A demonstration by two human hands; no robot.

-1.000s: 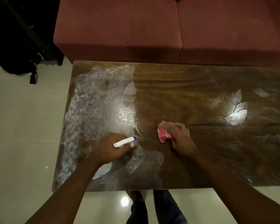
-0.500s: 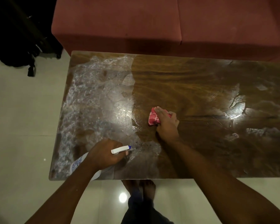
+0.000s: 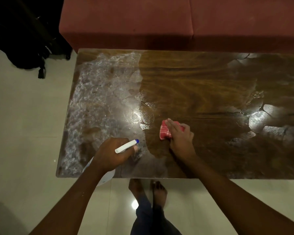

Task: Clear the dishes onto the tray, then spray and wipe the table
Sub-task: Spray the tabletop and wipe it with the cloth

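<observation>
1. The right hand [image 3: 181, 139] lay palm-down with its fingers [image 3: 172, 125] nearly straight, pressing a folded red-and-white checked cloth [image 3: 165, 131] flat against the dark glossy wooden table [image 3: 202, 85], near the middle of the table's front half.
2. The left hand [image 3: 111, 154] was curled closed around the neck of a white plastic spray bottle [image 3: 126, 146], just left of the cloth and close to the table's front edge.
3. The bottle's long white head ended in a blue nozzle tip [image 3: 137, 141], which pointed toward the cloth; its pale body showed under the wrist, with a printed label too small and blurred to read. What the bottle held could not be told.
4. Left of the cloth, the tabletop was covered with whitish, frothy wet film; patches of liquid shone toward the table's right end.
5. Around the cloth the wood grain showed brown and streaky.
6. Behind the table stood a red fabric-covered sofa [image 3: 159, 22]; pale shiny floor tiles [image 3: 24, 133] lay to the table's left.
</observation>
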